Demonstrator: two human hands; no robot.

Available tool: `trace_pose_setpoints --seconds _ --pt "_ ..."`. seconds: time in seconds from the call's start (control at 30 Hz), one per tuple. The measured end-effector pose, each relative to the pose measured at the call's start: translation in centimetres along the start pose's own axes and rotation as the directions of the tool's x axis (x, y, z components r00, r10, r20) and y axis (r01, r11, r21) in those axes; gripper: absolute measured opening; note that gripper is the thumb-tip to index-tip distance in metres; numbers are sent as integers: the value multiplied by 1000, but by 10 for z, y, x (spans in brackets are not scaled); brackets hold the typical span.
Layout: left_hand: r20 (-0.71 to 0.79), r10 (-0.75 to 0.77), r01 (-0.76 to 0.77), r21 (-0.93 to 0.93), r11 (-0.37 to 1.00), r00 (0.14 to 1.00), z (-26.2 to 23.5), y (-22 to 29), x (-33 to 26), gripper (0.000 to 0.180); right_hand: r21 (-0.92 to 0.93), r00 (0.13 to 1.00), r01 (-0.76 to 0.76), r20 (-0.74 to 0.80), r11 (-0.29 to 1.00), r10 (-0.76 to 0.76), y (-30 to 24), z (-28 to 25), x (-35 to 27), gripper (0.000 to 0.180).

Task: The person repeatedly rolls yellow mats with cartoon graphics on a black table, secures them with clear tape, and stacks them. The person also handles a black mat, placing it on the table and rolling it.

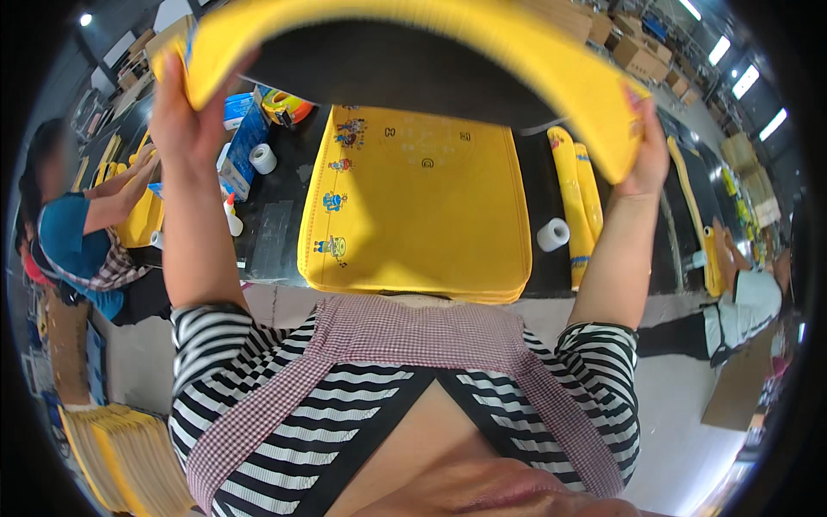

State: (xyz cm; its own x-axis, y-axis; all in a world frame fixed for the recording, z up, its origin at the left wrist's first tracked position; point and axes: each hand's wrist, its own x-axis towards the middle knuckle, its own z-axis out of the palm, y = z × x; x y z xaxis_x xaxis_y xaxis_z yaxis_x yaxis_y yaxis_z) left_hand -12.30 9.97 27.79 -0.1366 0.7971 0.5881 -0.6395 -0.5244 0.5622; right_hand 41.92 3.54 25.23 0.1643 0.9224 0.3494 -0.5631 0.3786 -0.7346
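Both grips raised, apparently clasping yellow bag (551,60)

Yellow bag panels (413,198) with cartoon prints lie on a black table (276,241).

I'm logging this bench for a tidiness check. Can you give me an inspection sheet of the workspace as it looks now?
Surface: dark worktable, mostly covered.
Job's things: a yellow panel with a dark underside, lifted high and bowed; below it a stack of yellow printed panels lies flat at the near table edge.
Clutter: two white tape rolls, a white glue bottle, a blue box, yellow rolled strips.
Grippers: left hand grips the panel's left end; right hand grips its right end.
Cables: nothing seen.
Surroundings: people at work to the left and right, a yellow pile on the floor, cardboard boxes behind.
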Motion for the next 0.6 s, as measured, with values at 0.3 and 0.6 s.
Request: trace_pose_setpoints --seconds 0.3,0.6 --pt "383 919 -944 327 -36 97 103 34 92 24 -460 182 876 597 -147 -782 -61 89 40 33" --pt "679 -22 -657 700 -280 734 -1 -203 190 68 -828 719 561 489 -2 -494 104 -2 223 59"
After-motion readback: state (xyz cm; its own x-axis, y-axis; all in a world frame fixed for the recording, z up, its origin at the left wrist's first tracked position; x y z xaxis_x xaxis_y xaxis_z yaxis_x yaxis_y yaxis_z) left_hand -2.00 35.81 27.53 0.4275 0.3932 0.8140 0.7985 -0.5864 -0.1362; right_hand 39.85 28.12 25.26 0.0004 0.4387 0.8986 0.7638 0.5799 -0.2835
